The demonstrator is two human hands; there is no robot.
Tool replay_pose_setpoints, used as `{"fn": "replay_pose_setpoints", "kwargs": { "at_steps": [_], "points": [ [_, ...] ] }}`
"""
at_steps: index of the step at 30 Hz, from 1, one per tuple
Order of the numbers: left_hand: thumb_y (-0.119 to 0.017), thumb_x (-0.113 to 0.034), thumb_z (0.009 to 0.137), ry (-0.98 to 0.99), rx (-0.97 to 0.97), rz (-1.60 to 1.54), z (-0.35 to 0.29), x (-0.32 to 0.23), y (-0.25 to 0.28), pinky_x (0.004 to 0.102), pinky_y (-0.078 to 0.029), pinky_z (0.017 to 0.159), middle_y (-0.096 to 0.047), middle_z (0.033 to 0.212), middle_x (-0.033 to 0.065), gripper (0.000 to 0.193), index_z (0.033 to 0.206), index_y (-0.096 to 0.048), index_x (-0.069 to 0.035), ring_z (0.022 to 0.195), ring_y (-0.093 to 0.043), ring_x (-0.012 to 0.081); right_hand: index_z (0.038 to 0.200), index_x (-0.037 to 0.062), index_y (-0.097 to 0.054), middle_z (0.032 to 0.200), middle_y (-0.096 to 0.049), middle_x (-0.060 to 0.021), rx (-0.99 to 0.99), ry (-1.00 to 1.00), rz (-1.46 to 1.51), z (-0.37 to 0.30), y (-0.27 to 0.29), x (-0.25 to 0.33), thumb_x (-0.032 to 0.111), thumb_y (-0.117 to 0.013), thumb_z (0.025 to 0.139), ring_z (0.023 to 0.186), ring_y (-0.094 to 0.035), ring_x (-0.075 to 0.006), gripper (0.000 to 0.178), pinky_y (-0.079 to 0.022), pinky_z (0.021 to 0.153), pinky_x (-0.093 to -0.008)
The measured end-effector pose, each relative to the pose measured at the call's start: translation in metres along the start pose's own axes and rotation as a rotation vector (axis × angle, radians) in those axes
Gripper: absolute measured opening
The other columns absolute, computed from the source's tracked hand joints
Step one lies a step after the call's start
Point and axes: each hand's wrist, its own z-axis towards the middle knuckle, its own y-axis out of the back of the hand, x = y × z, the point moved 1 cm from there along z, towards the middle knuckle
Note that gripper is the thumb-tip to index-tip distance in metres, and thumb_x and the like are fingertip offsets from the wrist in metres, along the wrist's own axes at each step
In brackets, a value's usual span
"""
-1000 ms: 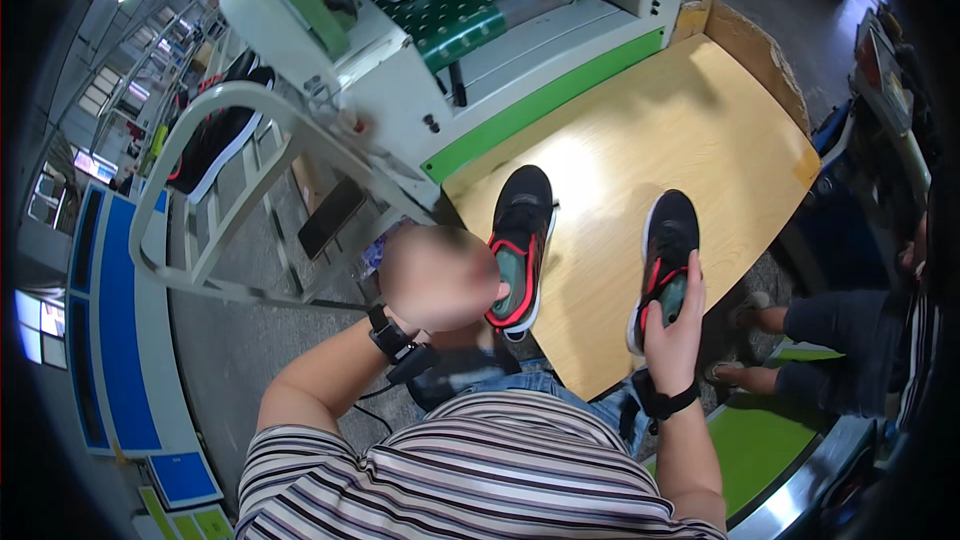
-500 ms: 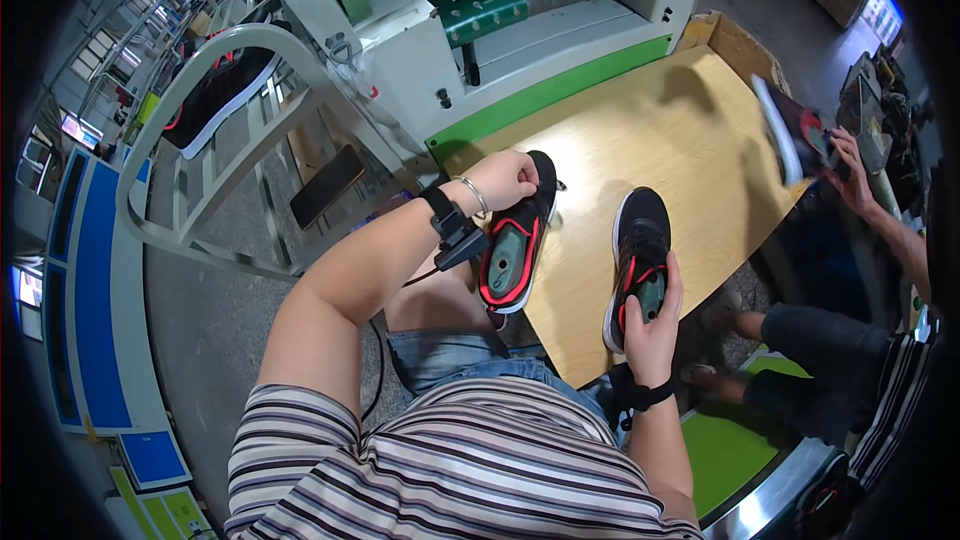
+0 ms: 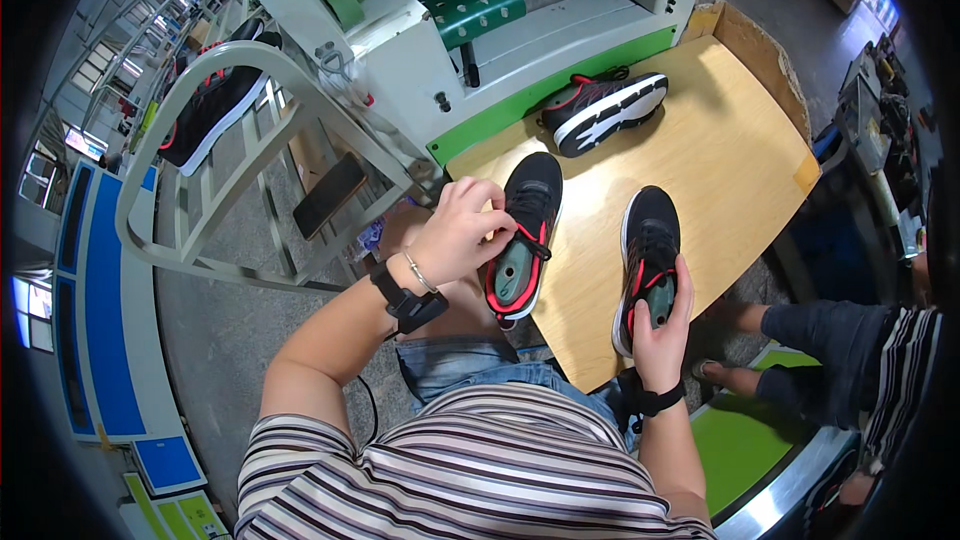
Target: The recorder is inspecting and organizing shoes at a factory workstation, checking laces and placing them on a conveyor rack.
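Two black sneakers with red collar lining, white soles and grey-green insoles are on the wooden tabletop, toes pointing away from me. My left hand (image 3: 468, 230) is at the left sneaker (image 3: 532, 190), its thumb and fingers pinched beside the laces and collar. What the pinch holds, if anything, is too small to make out. The left sneaker's heel reaches the table's near-left edge. With my right hand (image 3: 662, 338) I grip the right sneaker (image 3: 652, 225) around its heel, thumb on the inner side and fingers along the outer side.
A third sneaker (image 3: 608, 112) lies on its side at the table's (image 3: 730, 170) far edge, against a white and green machine (image 3: 545, 45) with a studded belt. More sneakers (image 3: 215, 105) sit on a metal rack at left. A co-worker's legs (image 3: 815, 340) are at right.
My left hand has drawn back from over the left sneaker's toe to its laces. The sneaker the co-worker held now lies at the table's far side, and that hand has withdrawn.
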Motion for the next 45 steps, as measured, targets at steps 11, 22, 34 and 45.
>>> {"fn": "replay_pose_setpoints", "kwargs": {
  "at_steps": [11, 22, 34, 45],
  "points": [
    [-0.074, -0.014, 0.088, 0.636, 0.013, -0.694, -0.009, 0.026, -0.040, 0.0429, -0.039, 0.109, -0.050, 0.133, 0.0120, 0.054, 0.133, -0.044, -0.006, 0.131, -0.047, 0.0280, 0.160, 0.0011, -0.013, 0.162, -0.027, -0.0252, -0.107, -0.075, 0.268, -0.020, 0.006, -0.010, 0.006, -0.073, 0.085, 0.152, -0.027, -0.0351, 0.096, -0.021, 0.123, -0.0442],
    [-0.072, 0.002, 0.076, 0.814, -0.255, -1.125, -0.010, -0.035, -0.042, 0.0362, -0.041, 0.112, -0.048, 0.144, 0.0168, 0.100, 0.159, -0.017, -0.004, 0.132, -0.049, 0.0252, 0.159, 0.0078, -0.028, 0.148, -0.048, -0.0172, -0.203, -0.309, 0.682, 0.008, 0.027, -0.012, -0.005, -0.067, 0.086, 0.125, -0.056, -0.0248, 0.084, -0.047, 0.106, -0.0362],
    [-0.067, -0.004, 0.080, 0.340, -0.828, -0.571, 0.197, 0.021, 0.114, 0.0401, -0.042, 0.110, -0.041, 0.149, 0.0224, 0.096, 0.159, -0.012, 0.000, 0.134, -0.048, 0.0303, 0.136, -0.0005, -0.055, 0.123, -0.064, -0.0146, -0.197, 0.513, 0.442, 0.418, -0.002, 0.124, 0.020, -0.078, 0.089, 0.111, -0.063, -0.0211, 0.056, -0.049, 0.098, -0.0314],
    [-0.068, -0.020, 0.090, -0.249, -0.622, 0.180, 0.240, 0.085, 0.007, 0.0517, -0.042, 0.102, -0.055, 0.134, 0.0199, 0.049, 0.134, -0.052, -0.005, 0.126, -0.052, 0.0425, 0.159, 0.0060, -0.031, 0.159, -0.038, -0.0215, 0.789, 0.222, 0.237, 0.328, -0.062, -0.043, 0.012, -0.063, 0.095, 0.140, -0.046, -0.0307, 0.071, -0.036, 0.117, -0.0425]
  ]
}}
